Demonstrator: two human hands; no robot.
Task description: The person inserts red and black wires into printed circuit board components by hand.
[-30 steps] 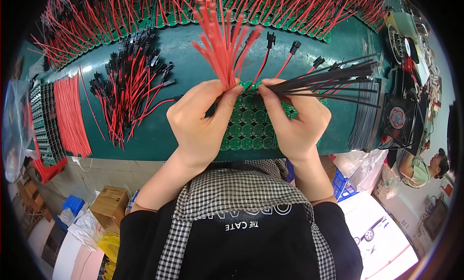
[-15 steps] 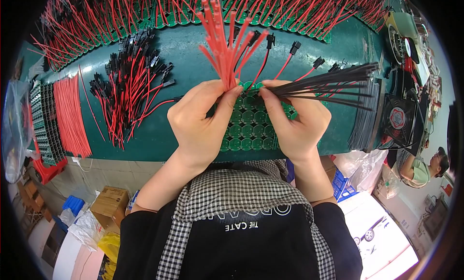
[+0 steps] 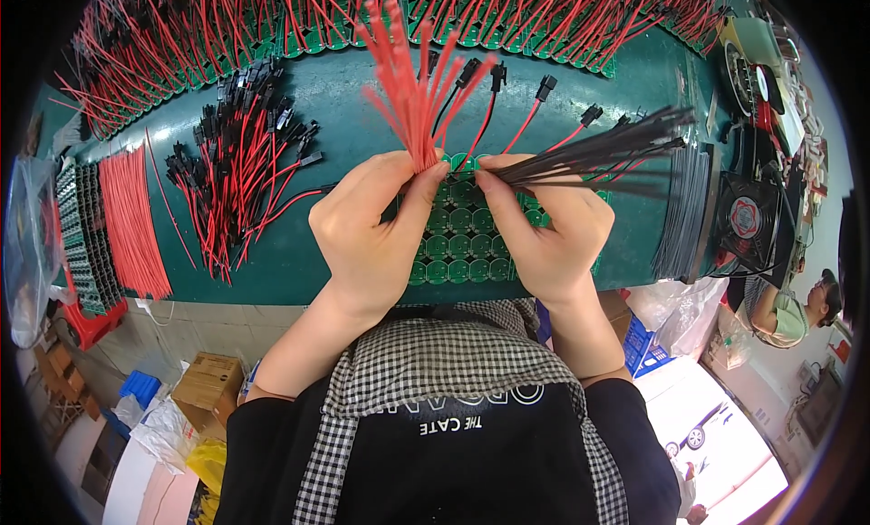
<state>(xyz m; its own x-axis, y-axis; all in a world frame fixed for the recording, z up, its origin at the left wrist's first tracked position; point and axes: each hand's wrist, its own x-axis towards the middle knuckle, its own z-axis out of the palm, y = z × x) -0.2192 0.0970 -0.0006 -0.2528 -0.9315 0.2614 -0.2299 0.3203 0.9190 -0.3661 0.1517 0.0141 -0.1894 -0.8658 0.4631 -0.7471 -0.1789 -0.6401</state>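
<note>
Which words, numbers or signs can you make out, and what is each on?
Black shirt: white lettering, upside down in view, partly covered by checked cloth; wording withheld.
Green boards: printed marks, too small to read.
Fan: red-and-white centre label, too small to read.
Cardboard box: dark marks, too small to read.
Red wires and black wires: none visible.

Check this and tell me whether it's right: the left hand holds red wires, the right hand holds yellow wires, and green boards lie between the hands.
Wrong on one colour: the head view shows the right hand holding black wires, not yellow. The left hand holds red wires, and green boards lie between the hands.
</note>
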